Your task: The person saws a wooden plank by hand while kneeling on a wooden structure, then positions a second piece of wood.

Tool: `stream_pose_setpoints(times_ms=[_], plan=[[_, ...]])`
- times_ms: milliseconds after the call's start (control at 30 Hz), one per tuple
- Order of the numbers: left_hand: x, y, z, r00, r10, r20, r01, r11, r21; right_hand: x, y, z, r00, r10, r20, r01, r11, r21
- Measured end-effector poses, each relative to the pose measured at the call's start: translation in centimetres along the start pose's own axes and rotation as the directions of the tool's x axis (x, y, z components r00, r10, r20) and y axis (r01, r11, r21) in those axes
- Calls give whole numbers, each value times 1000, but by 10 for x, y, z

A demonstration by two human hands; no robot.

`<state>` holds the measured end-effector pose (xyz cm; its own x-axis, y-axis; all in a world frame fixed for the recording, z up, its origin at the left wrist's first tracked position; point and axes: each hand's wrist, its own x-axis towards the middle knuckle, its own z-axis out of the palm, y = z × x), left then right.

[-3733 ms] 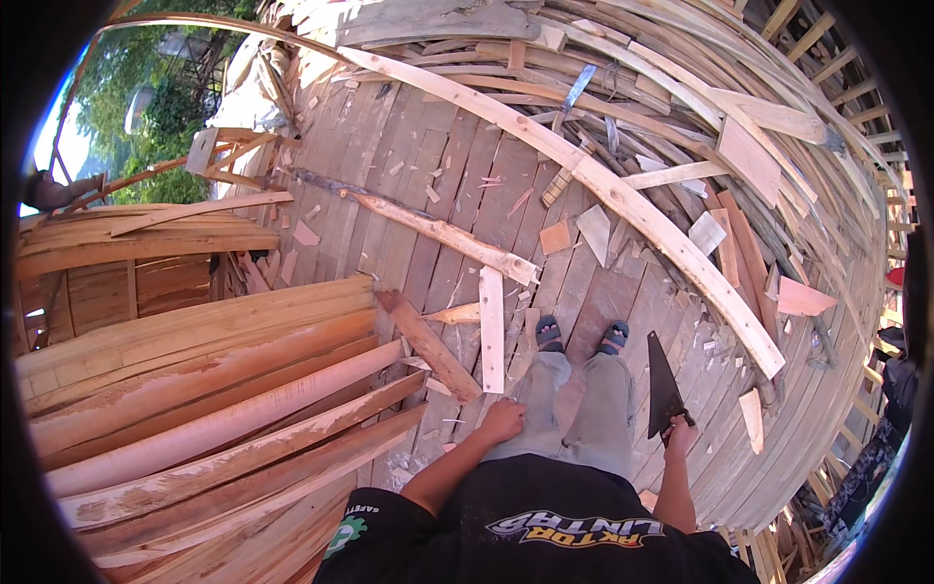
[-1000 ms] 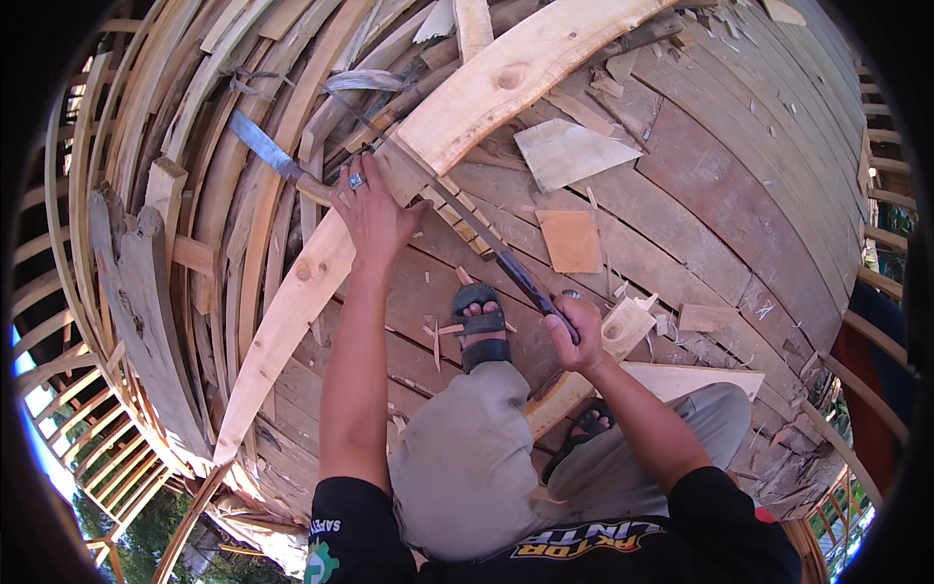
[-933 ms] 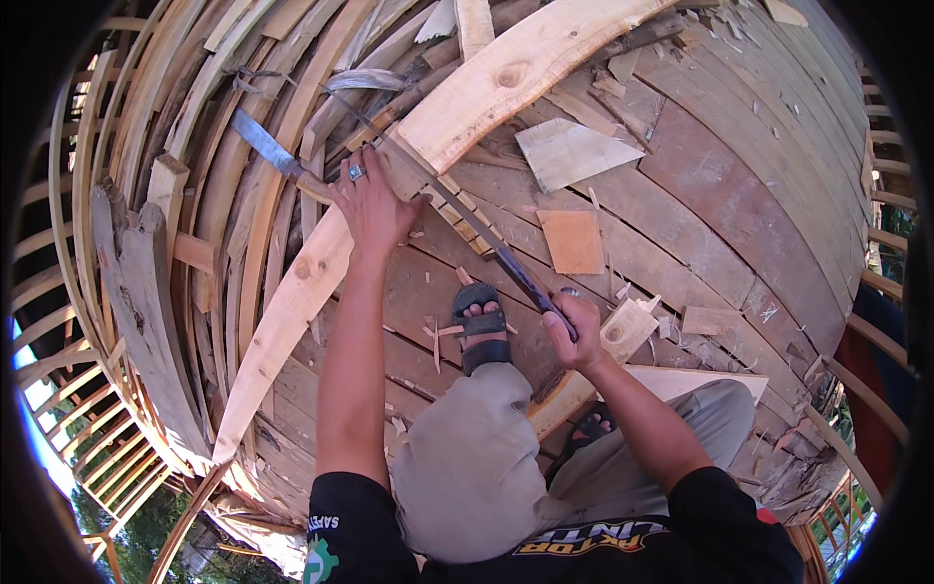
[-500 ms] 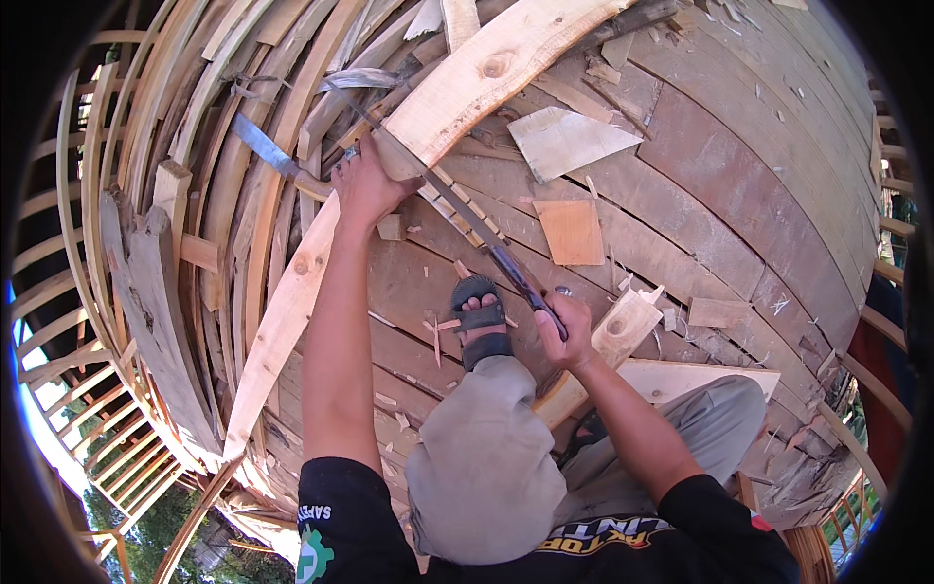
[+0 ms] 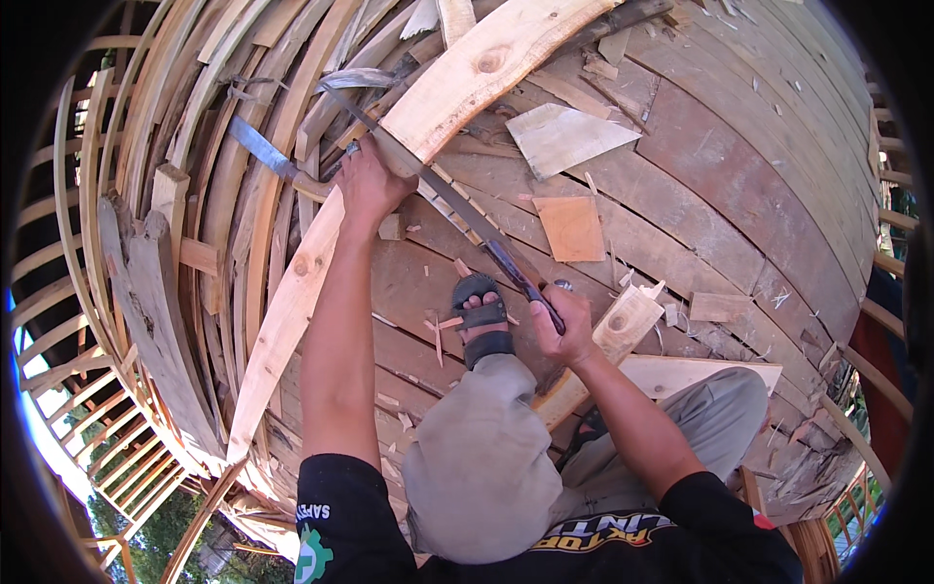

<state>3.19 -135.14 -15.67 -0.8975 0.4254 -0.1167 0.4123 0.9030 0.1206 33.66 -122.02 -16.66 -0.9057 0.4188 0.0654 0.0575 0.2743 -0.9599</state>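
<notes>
A handsaw [image 5: 455,201] slants across the near end of a pale, knotted plank [image 5: 491,63]. Its dark handle is wrapped in my right hand [image 5: 564,326], closed, with a ring on one finger. On the near side of the blade, my left hand [image 5: 375,185] presses on the plank's end with its fingers curled over it; the wood under the palm is hidden. Just left of those fingers lies a machete [image 5: 258,144] with a wooden handle. A long tapered board [image 5: 292,311] runs beneath my left forearm.
Curved strips of timber [image 5: 277,127] are stacked along the left. A weathered grey beam [image 5: 156,302] leans there. Offcuts [image 5: 569,229] and chips litter the plank deck [image 5: 720,165]. My sandalled foot [image 5: 479,316] rests between my arms; a notched block [image 5: 623,326] lies beside my right hand.
My right hand and the saw have shifted very slightly down and toward the left. My left hand stays at the plank's end. The whole view has moved a little.
</notes>
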Motion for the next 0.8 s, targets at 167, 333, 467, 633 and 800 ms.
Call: stream_pose_setpoints(times_ms=[167,333,467,633,800], plan=[[0,-4,2,999,24,-25,-25,999,-40,9,-3,7,999,-24,-39,24,1000,11],[1,-3,1,1000,19,-1,-19,999,-51,9,-1,6,1000,-17,-16,17,1000,9],[2,-6,8,999,31,-40,-33,998,-57,12,-5,8,999,-27,-22,26,999,-34],[6,-10,8,1000,17,-2,-17,997,-71,22,-22,19,999,1,-53,0,1000,11],[9,-7,3,1000,11,-1,-11,998,-56,47,-34,33,992,104,-70,-93,986,137]])
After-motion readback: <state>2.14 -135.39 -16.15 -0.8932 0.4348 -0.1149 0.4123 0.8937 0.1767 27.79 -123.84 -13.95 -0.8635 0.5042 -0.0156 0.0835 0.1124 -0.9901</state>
